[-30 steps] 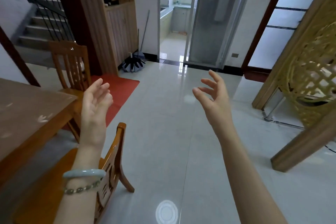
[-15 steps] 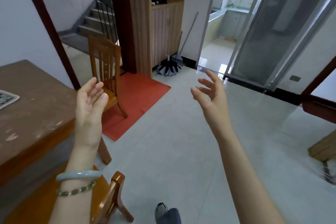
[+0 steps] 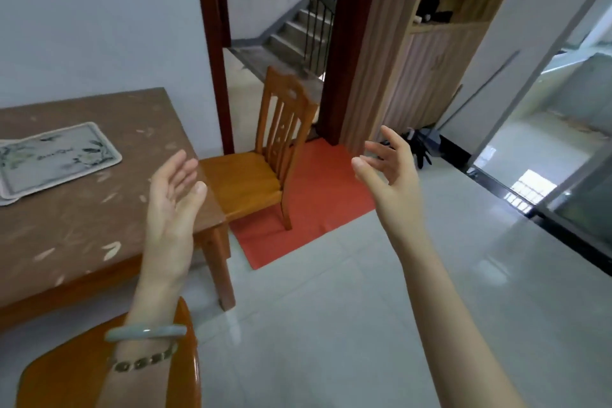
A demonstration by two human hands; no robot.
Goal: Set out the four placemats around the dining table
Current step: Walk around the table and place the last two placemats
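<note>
A pale placemat point(image 3: 56, 159) with a leaf print lies on the brown dining table point(image 3: 99, 219) at the left, on top of another mat whose edge shows beneath it. My left hand point(image 3: 174, 205) is raised over the table's near right corner, palm up, fingers apart and holding nothing. My right hand point(image 3: 389, 175) hovers out over the floor to the right of the table, also open with nothing in it. Both hands are well to the right of the mats.
A wooden chair point(image 3: 265, 159) stands at the table's right end, partly on a red floor mat point(image 3: 311, 202). Another chair's back point(image 3: 99, 371) is close under my left wrist. Behind are a staircase point(image 3: 298, 30), a wooden cabinet point(image 3: 430, 60) and a glass sliding door point(image 3: 563, 142).
My view has swung left, bringing the table and the placemats into sight. Both hands stay raised and open in much the same pose.
</note>
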